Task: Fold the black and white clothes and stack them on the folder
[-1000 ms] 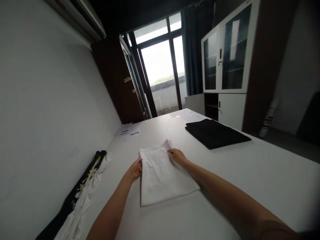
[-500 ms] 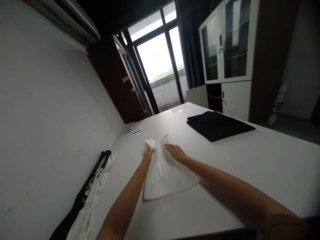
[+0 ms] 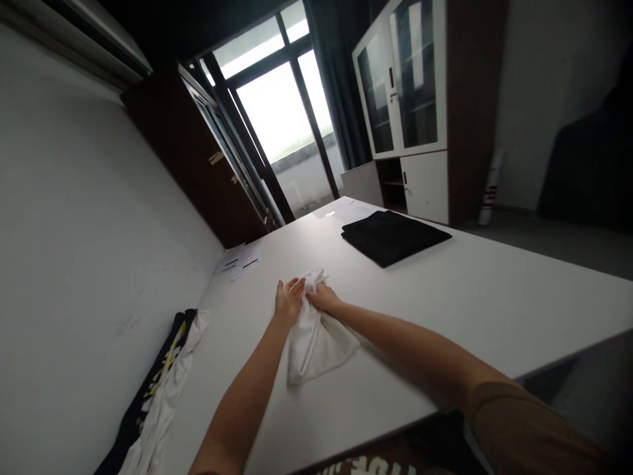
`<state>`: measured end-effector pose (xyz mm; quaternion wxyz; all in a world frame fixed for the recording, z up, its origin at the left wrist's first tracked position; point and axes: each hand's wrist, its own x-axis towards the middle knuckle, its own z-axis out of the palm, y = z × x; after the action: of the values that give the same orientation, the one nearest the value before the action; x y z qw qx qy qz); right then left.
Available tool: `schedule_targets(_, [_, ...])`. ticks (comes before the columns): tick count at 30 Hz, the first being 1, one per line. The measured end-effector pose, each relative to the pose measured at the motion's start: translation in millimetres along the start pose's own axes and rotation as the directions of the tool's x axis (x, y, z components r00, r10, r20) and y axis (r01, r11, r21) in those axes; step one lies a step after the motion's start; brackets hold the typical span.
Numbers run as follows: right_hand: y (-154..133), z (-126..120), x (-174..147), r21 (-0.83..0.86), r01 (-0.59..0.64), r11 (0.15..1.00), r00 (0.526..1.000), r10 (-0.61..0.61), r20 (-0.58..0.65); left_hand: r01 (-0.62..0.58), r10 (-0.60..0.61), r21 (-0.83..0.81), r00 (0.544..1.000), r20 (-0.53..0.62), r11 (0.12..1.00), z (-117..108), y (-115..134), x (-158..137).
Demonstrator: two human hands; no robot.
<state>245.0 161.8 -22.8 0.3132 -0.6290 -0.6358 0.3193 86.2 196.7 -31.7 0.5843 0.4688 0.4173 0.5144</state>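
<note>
A white cloth [image 3: 321, 346], perhaps a bag, lies on the white table [image 3: 395, 316], its far end bunched up and its near part fanned out toward me. My right hand [image 3: 322, 297] is closed around the gathered neck of the cloth. Against the left side of the bunch rests my left hand [image 3: 289, 298], its fingers stretched and thumb apart. Whether the cloth holds anything inside, I cannot tell.
A folded black cloth [image 3: 393, 236] lies farther back on the right. Paper sheets [image 3: 242, 262] lie by the wall on the left. White and black garments [image 3: 163, 396] are heaped along the table's left edge. A white cabinet [image 3: 422, 185] stands beyond the table.
My hands have come together, and the cloth's far end is now gathered into a narrow neck. My left hand has loosened its pinch and spread its fingers. The view has turned right.
</note>
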Motion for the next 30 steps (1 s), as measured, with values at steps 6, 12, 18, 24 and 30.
schedule_targets(6, [2, -12, 11, -0.015, -0.012, 1.0, 0.996, 0.011, -0.094, -0.108, 0.178, 0.352, 0.969, -0.173, 0.93, -47, -10, -4])
schedule_targets(12, [-6, -69, 24, 0.103, 0.108, 0.989, 0.94, -0.068, -0.333, -0.2, 0.302, 0.681, 0.953, -0.032, 0.704, -71, -22, -21])
schedule_targets(18, [3, -164, 28, 0.118, 0.295, 0.948, 0.792, -0.174, -0.586, -0.304, 0.322, 0.82, 0.934, 0.156, 0.485, -67, -27, -19])
schedule_targets(24, [37, -266, 42, -0.063, 0.258, 0.964, 0.701, -0.232, -0.674, -0.324, 0.3, 0.847, 0.931, 0.207, 0.422, -72, -31, -18])
schedule_targets(30, [45, -347, 75, -0.319, 0.023, 0.948, 0.831, -0.195, -0.52, -0.349, 0.302, 0.835, 0.925, 0.232, 0.426, -72, -31, -20])
